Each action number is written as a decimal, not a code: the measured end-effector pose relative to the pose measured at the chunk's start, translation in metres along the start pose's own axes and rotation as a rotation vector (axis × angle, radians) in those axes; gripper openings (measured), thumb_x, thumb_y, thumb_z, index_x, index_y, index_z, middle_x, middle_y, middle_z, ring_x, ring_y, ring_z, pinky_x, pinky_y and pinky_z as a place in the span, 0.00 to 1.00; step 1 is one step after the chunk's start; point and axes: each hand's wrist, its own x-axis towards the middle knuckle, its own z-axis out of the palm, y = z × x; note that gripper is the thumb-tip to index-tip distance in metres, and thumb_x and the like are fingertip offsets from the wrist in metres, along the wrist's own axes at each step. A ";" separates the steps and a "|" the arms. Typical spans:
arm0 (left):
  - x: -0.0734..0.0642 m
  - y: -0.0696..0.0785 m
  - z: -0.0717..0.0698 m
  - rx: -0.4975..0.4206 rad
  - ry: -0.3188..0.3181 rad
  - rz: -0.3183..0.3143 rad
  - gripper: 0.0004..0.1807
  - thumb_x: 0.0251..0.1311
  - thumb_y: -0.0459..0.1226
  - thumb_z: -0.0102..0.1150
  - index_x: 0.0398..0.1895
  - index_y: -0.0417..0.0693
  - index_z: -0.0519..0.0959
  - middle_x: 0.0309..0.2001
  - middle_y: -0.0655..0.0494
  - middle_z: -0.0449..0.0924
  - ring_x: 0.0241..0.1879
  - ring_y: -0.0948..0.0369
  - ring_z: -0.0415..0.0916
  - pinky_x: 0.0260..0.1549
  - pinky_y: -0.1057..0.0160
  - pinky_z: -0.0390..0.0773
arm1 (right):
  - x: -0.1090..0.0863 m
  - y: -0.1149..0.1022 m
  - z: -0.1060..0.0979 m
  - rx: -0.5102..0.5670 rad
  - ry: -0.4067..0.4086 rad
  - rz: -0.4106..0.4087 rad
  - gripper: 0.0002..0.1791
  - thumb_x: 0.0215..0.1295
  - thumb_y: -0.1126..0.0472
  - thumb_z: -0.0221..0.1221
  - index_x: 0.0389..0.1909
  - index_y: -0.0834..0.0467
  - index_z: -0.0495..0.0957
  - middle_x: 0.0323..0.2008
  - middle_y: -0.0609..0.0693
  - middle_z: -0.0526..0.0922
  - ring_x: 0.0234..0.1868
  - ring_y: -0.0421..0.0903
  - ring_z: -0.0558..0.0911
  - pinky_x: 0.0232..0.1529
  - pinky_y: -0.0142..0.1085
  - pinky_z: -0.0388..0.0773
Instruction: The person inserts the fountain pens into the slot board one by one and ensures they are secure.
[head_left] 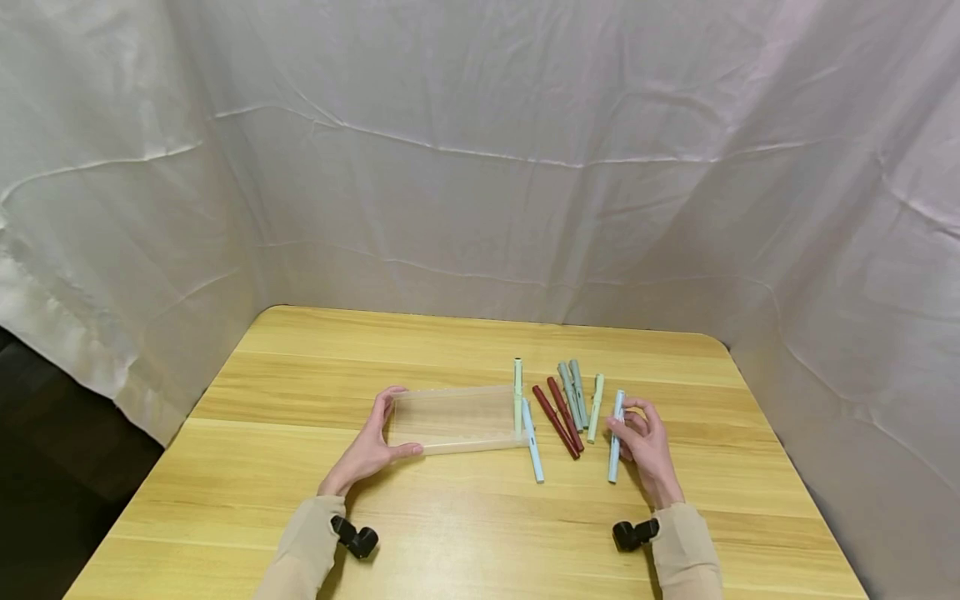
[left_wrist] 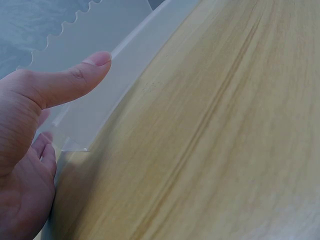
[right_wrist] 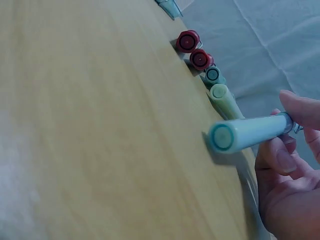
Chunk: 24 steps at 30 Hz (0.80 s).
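1. Left hand (head_left: pixel 371 450) grips the translucent plastic tray (head_left: pixel 472 447) at its left end.
2. Right hand (head_left: pixel 647 446) pinches a light blue pen (head_left: pixel 616 446), right of a pale green pen (head_left: pixel 596 408).
3. Dark red pens (head_left: pixel 556 422) lie farther left.

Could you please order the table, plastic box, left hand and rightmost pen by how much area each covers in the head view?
1. Table
2. Plastic box
3. Left hand
4. Rightmost pen

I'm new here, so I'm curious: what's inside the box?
No pen shows midway along the box; a green pen crosses its right end, perhaps inside. The left hand hides one corner.
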 end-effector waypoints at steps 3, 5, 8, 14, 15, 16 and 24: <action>0.000 0.000 0.000 -0.002 0.001 0.002 0.56 0.48 0.33 0.78 0.75 0.45 0.51 0.79 0.38 0.46 0.80 0.36 0.38 0.80 0.37 0.39 | -0.001 -0.001 0.001 0.023 0.024 0.015 0.13 0.69 0.64 0.62 0.50 0.55 0.71 0.32 0.36 0.82 0.21 0.33 0.73 0.18 0.23 0.63; 0.000 -0.001 0.000 -0.006 -0.001 0.006 0.55 0.48 0.33 0.78 0.75 0.45 0.51 0.78 0.38 0.46 0.80 0.36 0.38 0.80 0.37 0.39 | -0.001 -0.002 0.002 0.043 0.040 0.031 0.12 0.69 0.64 0.63 0.49 0.56 0.73 0.33 0.36 0.82 0.20 0.33 0.71 0.18 0.24 0.63; 0.000 -0.002 0.000 -0.008 -0.005 0.014 0.55 0.48 0.33 0.77 0.75 0.45 0.51 0.78 0.38 0.46 0.80 0.35 0.38 0.79 0.36 0.38 | 0.000 -0.003 0.004 0.072 0.074 0.046 0.10 0.68 0.63 0.63 0.47 0.55 0.76 0.33 0.37 0.83 0.21 0.33 0.72 0.17 0.24 0.63; 0.000 -0.002 -0.001 -0.006 -0.007 0.026 0.55 0.48 0.33 0.77 0.75 0.44 0.51 0.78 0.37 0.47 0.80 0.35 0.38 0.79 0.35 0.39 | 0.001 -0.001 0.004 0.141 0.068 0.038 0.07 0.71 0.58 0.61 0.46 0.54 0.77 0.34 0.42 0.88 0.21 0.33 0.74 0.16 0.22 0.65; 0.000 -0.001 -0.001 -0.007 -0.007 0.025 0.55 0.48 0.33 0.77 0.75 0.44 0.51 0.78 0.37 0.46 0.80 0.35 0.38 0.79 0.35 0.39 | 0.001 -0.001 0.004 0.156 0.058 0.039 0.08 0.71 0.58 0.61 0.46 0.54 0.76 0.35 0.43 0.88 0.20 0.33 0.73 0.15 0.22 0.65; 0.000 -0.001 -0.001 -0.006 -0.008 0.025 0.55 0.48 0.33 0.77 0.75 0.44 0.51 0.78 0.37 0.46 0.80 0.35 0.38 0.79 0.35 0.39 | 0.001 -0.001 0.004 0.165 0.050 0.041 0.07 0.71 0.59 0.61 0.46 0.54 0.76 0.35 0.43 0.88 0.21 0.34 0.74 0.16 0.22 0.66; 0.001 -0.002 0.000 -0.007 -0.005 0.015 0.55 0.48 0.33 0.78 0.75 0.45 0.51 0.79 0.38 0.46 0.80 0.35 0.38 0.79 0.35 0.39 | 0.002 -0.003 0.007 0.229 0.047 0.037 0.12 0.68 0.63 0.63 0.48 0.52 0.72 0.33 0.40 0.87 0.20 0.35 0.75 0.18 0.25 0.69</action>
